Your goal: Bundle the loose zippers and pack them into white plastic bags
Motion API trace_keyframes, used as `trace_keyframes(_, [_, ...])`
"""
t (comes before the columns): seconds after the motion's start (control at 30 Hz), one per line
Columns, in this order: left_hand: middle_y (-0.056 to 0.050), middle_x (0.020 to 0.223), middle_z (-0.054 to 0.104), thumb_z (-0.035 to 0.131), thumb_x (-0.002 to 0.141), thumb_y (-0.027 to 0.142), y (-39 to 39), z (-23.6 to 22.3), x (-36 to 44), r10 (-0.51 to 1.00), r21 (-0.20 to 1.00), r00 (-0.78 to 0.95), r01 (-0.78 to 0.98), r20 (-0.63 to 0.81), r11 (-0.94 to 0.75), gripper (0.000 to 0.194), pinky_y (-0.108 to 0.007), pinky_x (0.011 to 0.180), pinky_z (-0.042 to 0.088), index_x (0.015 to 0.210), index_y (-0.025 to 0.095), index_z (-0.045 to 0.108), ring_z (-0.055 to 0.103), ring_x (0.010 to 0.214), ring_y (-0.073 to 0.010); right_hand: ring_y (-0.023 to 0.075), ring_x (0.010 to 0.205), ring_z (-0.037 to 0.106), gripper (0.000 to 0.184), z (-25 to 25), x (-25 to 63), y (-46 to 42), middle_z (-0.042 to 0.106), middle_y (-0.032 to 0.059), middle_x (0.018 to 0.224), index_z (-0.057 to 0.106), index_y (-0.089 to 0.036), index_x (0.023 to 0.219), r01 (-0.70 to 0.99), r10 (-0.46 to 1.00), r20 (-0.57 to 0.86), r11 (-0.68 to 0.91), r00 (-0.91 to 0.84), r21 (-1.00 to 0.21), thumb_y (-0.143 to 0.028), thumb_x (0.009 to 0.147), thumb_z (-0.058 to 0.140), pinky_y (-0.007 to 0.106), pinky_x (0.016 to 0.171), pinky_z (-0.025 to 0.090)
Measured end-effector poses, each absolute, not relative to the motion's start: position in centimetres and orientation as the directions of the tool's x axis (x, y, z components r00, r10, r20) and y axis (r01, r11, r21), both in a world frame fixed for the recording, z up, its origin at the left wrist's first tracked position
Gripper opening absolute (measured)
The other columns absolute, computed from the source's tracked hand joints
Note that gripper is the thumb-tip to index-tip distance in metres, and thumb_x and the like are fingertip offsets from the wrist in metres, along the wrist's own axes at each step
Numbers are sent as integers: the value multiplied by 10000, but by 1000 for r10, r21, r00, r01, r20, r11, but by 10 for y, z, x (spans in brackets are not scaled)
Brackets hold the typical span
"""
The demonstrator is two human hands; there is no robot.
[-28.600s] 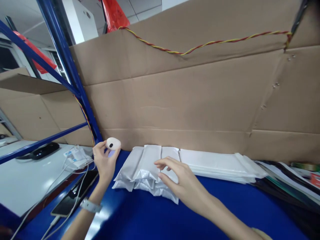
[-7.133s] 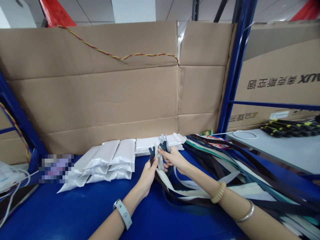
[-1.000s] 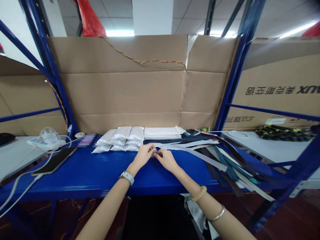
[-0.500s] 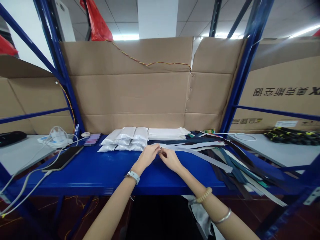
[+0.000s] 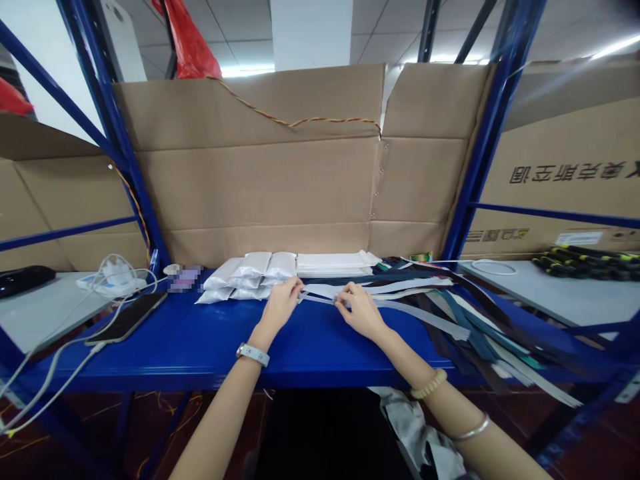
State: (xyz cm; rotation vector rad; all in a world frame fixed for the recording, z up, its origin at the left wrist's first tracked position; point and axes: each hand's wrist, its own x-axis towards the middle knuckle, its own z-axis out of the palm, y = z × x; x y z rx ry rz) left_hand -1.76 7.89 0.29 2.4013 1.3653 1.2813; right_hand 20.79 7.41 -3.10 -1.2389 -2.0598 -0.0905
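My left hand (image 5: 281,307) pinches the left end of a long pale strip (image 5: 425,317) that looks like zipper tape. Between my hands the strip parts into two thin bands, held just above the blue tabletop (image 5: 210,340). My right hand (image 5: 364,313) is closed on the same strip further right, thumb against fingertips. A small piece may be at those fingertips, too small to make out. Beyond my right hand the strip trails over a loose heap of dark, teal and white strips (image 5: 470,307).
Several filled white packets (image 5: 250,273) are stacked behind my left hand, beside a flat white pile (image 5: 333,263). At the left lie a phone (image 5: 127,317) on a cable and a white power strip (image 5: 110,280). A cardboard panel (image 5: 260,180) closes off the back, between blue posts (image 5: 480,153).
My hands have moved apart from being together: the left went left, the right went right. The split strip now shows stretched between them. The view has shifted slightly.
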Motion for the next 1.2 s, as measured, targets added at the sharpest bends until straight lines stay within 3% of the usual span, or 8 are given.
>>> trace_keyframes(0.13, [45, 523, 537, 439, 895, 319, 77, 7, -56, 758, 490, 125, 693, 640, -529, 188, -234, 625, 425, 829, 205, 573, 548, 525, -123, 221, 939, 461, 172, -35, 250, 78, 563, 58, 1036, 610, -197, 680, 849, 717, 637, 497, -285, -179, -220, 825, 521, 324, 773, 341])
trace_keyframes(0.27, [40, 545, 579, 452, 874, 330, 74, 9, -108, 761, 560, -67, 719, 645, -411, 178, -237, 580, 448, 848, 196, 565, 571, 491, -129, 227, 920, 478, 194, -38, 291, 81, 617, 57, 919, 533, -189, 609, 893, 714, 663, 424, -224, -154, -199, 801, 507, 330, 753, 331])
trace_keyframes(0.53, [-1, 621, 623, 447, 872, 353, 72, 5, -143, 711, 608, -290, 757, 641, -240, 209, -253, 613, 453, 839, 189, 573, 599, 544, -150, 235, 825, 517, 194, -40, 311, 81, 580, 52, 673, 440, -208, 562, 814, 762, 634, 447, -129, -372, -234, 748, 489, 339, 752, 325])
trace_keyframes(0.73, [-83, 1118, 559, 528, 829, 336, 58, 18, -122, 497, 459, -384, 888, 778, -33, 278, -303, 674, 411, 1071, 210, 578, 551, 615, -144, 170, 608, 460, 277, -37, 297, 78, 493, 1, 564, 423, -209, 517, 675, 806, 579, 494, -120, -548, -324, 738, 545, 287, 634, 340])
trace_keyframes(0.83, [-58, 1000, 577, 490, 852, 295, 55, 17, -80, 550, 463, -298, 867, 781, -187, 209, -296, 693, 412, 1019, 197, 570, 528, 621, -143, 134, 523, 374, 421, -33, 272, 79, 404, -21, 516, 369, -205, 506, 541, 839, 537, 495, -93, -679, -474, 791, 524, 267, 546, 302])
trace_keyframes(0.97, [-26, 822, 613, 434, 894, 323, 56, 1, -1, 740, 461, 122, 713, 661, -529, 179, -267, 679, 404, 856, 211, 568, 553, 700, -161, 112, 472, 309, 535, -30, 224, 84, 285, -36, 492, 245, -220, 534, 291, 888, 456, 453, -60, -843, -642, 850, 332, 254, 486, 313])
trace_keyframes(1.07, [-25, 739, 605, 464, 882, 396, 56, -13, 41, 759, 454, 212, 692, 615, -561, 236, -261, 618, 382, 767, 212, 558, 561, 685, -171, 106, 466, 296, 557, -29, 199, 85, 239, -46, 503, 207, -225, 547, 124, 912, 403, 409, -74, -904, -692, 838, 294, 252, 485, 351])
trace_keyframes(1.2, [-51, 755, 609, 441, 895, 416, 50, -22, 51, 818, 423, 221, 767, 531, -482, 258, -269, 576, 346, 783, 211, 551, 576, 665, -185, 100, 483, 328, 561, -28, 190, 76, 258, -49, 506, 259, -214, 526, 6, 927, 349, 353, -140, -936, -674, 802, 425, 244, 507, 356])
